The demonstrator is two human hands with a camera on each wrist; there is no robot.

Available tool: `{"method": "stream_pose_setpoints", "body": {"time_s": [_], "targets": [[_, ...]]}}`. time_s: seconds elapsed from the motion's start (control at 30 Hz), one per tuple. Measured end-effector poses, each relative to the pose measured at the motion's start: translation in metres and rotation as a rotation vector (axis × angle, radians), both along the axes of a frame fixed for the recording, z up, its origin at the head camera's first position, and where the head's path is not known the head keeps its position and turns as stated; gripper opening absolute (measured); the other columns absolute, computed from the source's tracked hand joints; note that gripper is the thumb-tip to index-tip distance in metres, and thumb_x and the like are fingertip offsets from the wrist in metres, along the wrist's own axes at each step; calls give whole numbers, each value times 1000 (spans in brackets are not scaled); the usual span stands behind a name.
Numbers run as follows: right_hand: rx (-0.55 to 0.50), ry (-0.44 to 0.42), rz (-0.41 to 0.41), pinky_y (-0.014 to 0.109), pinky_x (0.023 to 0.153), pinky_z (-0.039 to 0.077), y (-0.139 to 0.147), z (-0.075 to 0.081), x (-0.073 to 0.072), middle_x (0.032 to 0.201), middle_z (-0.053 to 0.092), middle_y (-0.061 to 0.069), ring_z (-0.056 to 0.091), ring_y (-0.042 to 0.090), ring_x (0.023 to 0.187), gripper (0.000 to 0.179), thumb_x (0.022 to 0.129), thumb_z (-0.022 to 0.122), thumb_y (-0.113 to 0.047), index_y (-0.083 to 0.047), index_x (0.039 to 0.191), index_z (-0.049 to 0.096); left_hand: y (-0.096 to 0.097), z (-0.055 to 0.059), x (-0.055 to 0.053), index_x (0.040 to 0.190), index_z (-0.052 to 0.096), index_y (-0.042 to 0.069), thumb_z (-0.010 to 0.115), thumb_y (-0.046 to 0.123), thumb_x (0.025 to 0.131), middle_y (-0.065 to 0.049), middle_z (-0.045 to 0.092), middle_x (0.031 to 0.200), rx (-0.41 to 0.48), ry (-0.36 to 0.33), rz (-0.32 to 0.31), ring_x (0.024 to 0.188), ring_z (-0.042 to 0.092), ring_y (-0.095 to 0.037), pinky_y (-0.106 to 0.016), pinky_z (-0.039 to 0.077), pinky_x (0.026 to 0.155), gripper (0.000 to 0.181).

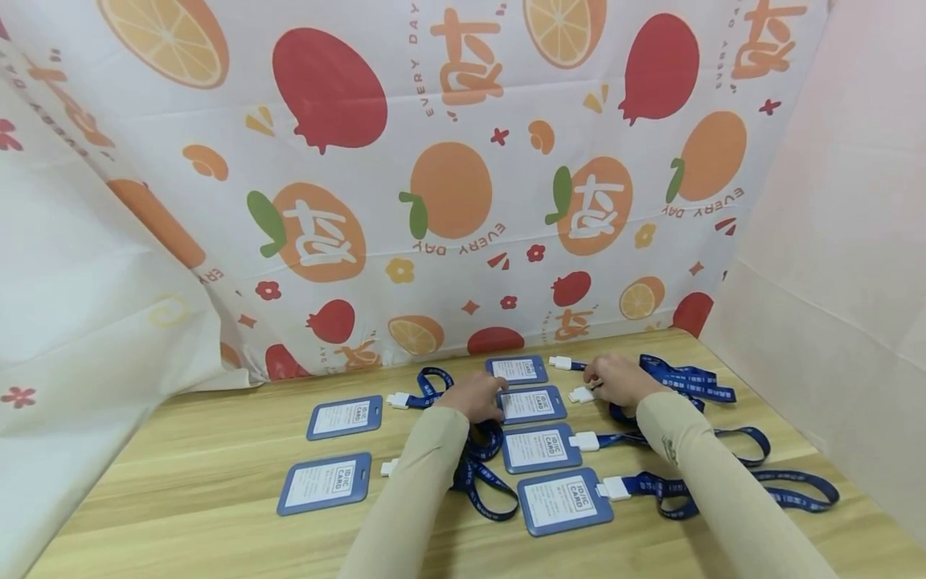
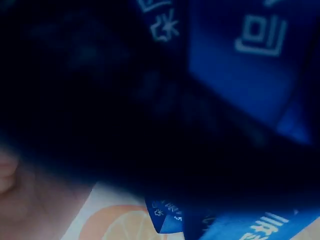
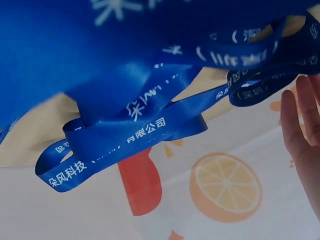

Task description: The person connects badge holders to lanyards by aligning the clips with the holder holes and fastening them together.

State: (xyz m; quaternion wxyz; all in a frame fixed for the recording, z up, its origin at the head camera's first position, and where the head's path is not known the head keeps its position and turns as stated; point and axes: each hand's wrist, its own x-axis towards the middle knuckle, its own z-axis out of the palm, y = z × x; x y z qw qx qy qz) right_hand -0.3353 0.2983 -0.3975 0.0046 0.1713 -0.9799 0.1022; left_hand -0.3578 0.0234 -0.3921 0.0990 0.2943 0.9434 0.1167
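Observation:
Blue ID card holders with white inserts lie in a column on the table in the head view. My left hand (image 1: 473,396) grips the left edge of the second holder from the back (image 1: 531,404). Just right of that holder's slotted end, my right hand (image 1: 615,379) pinches a blue lanyard by its white clip (image 1: 582,394). Behind these lie another card holder (image 1: 517,370) and a separate white clip (image 1: 560,363). Blue printed straps (image 3: 125,132) fill much of the right wrist view, with fingers (image 3: 295,125) at its right edge. Dark blue strap (image 2: 240,85) mostly covers the left wrist view.
Two front holders, one nearer (image 1: 564,503) and one behind it (image 1: 542,448), have lanyard clips at their right ends. Two more holders, one farther back (image 1: 345,417) and one nearer (image 1: 325,483), lie at left. Coiled lanyards (image 1: 481,474) lie beside my left forearm. A fruit-print cloth (image 1: 448,305) stands behind the table.

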Motion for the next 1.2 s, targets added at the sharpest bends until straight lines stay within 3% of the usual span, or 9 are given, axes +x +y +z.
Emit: {"method": "stream_pose_setpoints", "body": {"time_s": [0.2,0.3,0.47,0.63,0.97,1.2], "targets": [[20,-14,25,50,97,51,-4,-6,1,112,71,14,64,33,109,22,86,73,4,0,108,75,0,-7,1,128,71,14,81,24,89,-7,62,135,-17,11,-40,111,55,-21,-42,44,107,41],[28,-18,27,50,98,50,-6,-8,2,113,70,15,63,34,111,23,86,72,6,-1,108,75,1,-9,2,122,75,15,81,22,89,-4,66,128,-13,15,-42,104,56,-19,-38,47,102,34],[28,-57,-1,49,99,50,-11,-10,0,115,70,14,63,31,109,27,86,71,7,-1,112,74,3,-9,6,103,80,16,81,20,88,2,71,109,-40,84,-43,90,55,-14,-34,51,92,16],[57,-38,14,49,97,51,-15,-10,1,112,71,13,64,31,107,22,89,72,1,-1,111,74,6,-6,9,91,80,17,82,23,88,4,70,97,-70,125,-49,84,54,-12,-31,52,84,7],[90,8,-8,46,91,54,-20,-9,4,105,71,13,65,27,96,18,91,74,-3,0,108,74,12,-6,16,97,81,11,84,21,86,-1,72,97,-73,170,-43,80,57,-11,-29,54,82,14],[92,39,38,45,88,55,-20,-9,2,104,71,14,66,27,94,18,89,72,2,2,107,73,9,-7,18,98,81,11,83,19,87,0,72,95,-58,161,-36,79,56,-12,-28,53,84,13]]}}
